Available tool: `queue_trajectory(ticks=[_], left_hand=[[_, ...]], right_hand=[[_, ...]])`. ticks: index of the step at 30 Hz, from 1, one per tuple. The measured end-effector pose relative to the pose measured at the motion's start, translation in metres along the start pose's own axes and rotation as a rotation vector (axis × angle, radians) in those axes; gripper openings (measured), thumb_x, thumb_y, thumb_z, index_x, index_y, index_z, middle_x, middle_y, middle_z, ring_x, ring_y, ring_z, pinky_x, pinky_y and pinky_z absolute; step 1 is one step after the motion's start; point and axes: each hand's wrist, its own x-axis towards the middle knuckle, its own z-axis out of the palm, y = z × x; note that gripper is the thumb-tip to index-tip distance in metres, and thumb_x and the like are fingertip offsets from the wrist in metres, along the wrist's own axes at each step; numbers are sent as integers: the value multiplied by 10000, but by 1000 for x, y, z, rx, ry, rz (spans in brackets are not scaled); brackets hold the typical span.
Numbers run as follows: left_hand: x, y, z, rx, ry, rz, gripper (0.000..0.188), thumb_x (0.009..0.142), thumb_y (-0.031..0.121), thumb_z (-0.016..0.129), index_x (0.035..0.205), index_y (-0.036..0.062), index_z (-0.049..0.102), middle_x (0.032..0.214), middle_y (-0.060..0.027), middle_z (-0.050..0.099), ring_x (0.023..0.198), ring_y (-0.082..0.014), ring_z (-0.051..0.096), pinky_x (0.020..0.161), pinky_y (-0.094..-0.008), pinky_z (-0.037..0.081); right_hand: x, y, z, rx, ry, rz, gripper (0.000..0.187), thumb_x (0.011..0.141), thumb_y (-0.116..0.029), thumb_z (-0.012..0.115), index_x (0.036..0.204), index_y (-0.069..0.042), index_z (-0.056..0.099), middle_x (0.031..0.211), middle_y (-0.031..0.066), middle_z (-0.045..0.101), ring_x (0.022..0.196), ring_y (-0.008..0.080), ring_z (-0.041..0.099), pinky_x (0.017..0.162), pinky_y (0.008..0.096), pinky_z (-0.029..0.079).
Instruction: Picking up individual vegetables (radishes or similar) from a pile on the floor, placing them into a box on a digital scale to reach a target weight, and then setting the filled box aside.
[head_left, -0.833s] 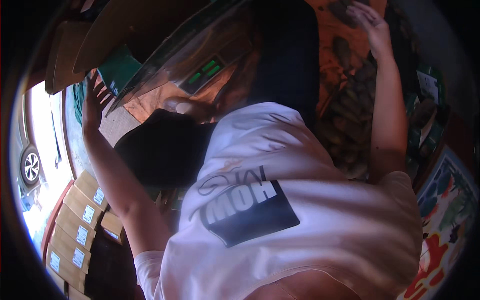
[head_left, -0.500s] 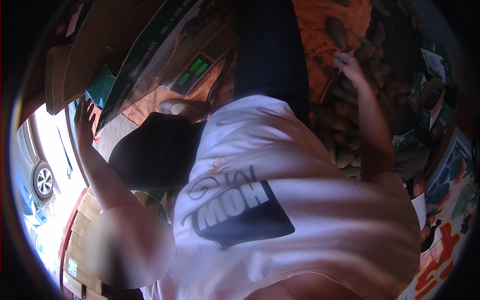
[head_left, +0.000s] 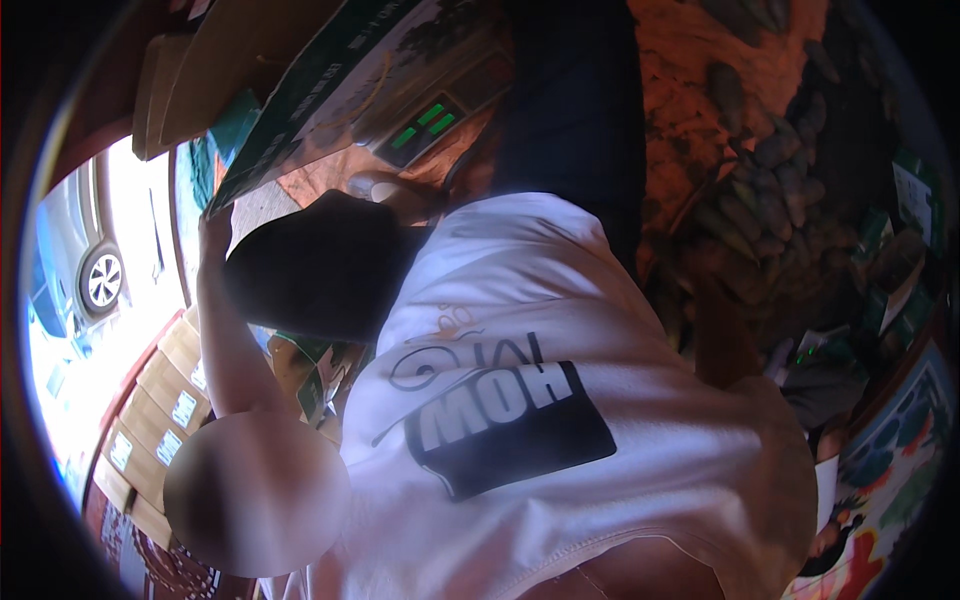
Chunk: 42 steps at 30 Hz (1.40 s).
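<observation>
My left hand [head_left: 215, 232] is at the lower corner of a large printed cardboard box [head_left: 305, 120] with a dark green edge. Its fingers seem closed round that corner, though they are partly hidden. My right forearm [head_left: 728, 345] reaches into deep shadow beside a heap of long brown root vegetables [head_left: 765, 190]. My right hand [head_left: 700, 270] is too dark there for its fingers to show, and whether it holds anything is hidden. Behind the box edge, a scale [head_left: 425, 130] shows a lit green display.
An orange sheet [head_left: 675, 90] lies under the vegetables. Green and white cartons [head_left: 912, 195] stand at the right. Stacked brown boxes [head_left: 150, 430] are at the lower left, with a parked car [head_left: 80, 240] beyond. My bent dark-clothed leg [head_left: 310, 265] is beside the box.
My left hand has gone from spread fingers to the box corner. My right hand has drawn back toward me, down from the top of the heap. The view has shifted.
</observation>
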Motion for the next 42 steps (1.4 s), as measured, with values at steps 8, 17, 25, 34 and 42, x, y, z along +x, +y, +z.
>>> queue_trajectory(ticks=[8, 17, 25, 34, 42], left_hand=[[12, -38, 15, 97, 103, 12, 370, 921, 300, 619, 1217, 86, 678, 1116, -196, 707, 1065, -381, 662, 888, -434, 514], [2, -2, 7, -29, 126, -138, 356, 922, 240, 619, 1256, 136, 681, 1189, -169, 696, 1116, -336, 653, 941, -401, 504], [0, 68, -30, -207, 322, -85, 315, 970, 267, 607, 1271, 217, 686, 1266, -137, 672, 1156, -323, 641, 968, -395, 497], [20, 138, -81, -1136, 293, 61, 532, 970, 224, 650, 1453, 67, 493, 1396, -120, 579, 1293, -219, 542, 1080, -336, 415], [48, 169, -80, -1025, 153, 35, 434, 923, 223, 722, 1275, -13, 629, 1163, -72, 699, 1062, -123, 613, 929, -290, 475]], right_hand=[[2, -12, 57, -167, -358, 33, 542, 973, -345, 526, 1463, -140, 419, 1562, 148, 289, 1454, 411, 241, 1077, 548, 376], [-34, -21, 26, 252, -40, 184, 595, 948, -266, 561, 1488, -110, 364, 1433, 192, 474, 1363, 352, 439, 1081, 525, 381], [9, 44, -20, 284, 11, -5, 710, 922, -258, 649, 1505, -37, 309, 1438, 207, 481, 1356, 318, 451, 1115, 444, 373], [6, 123, -320, 691, 461, 30, 656, 938, -257, 686, 1467, 3, 398, 1430, 202, 516, 1318, 306, 506, 1109, 382, 364], [-156, -113, -651, 443, 738, -748, 523, 899, -119, 651, 1383, 15, 505, 1350, 161, 578, 1236, 231, 560, 1053, 338, 408]])
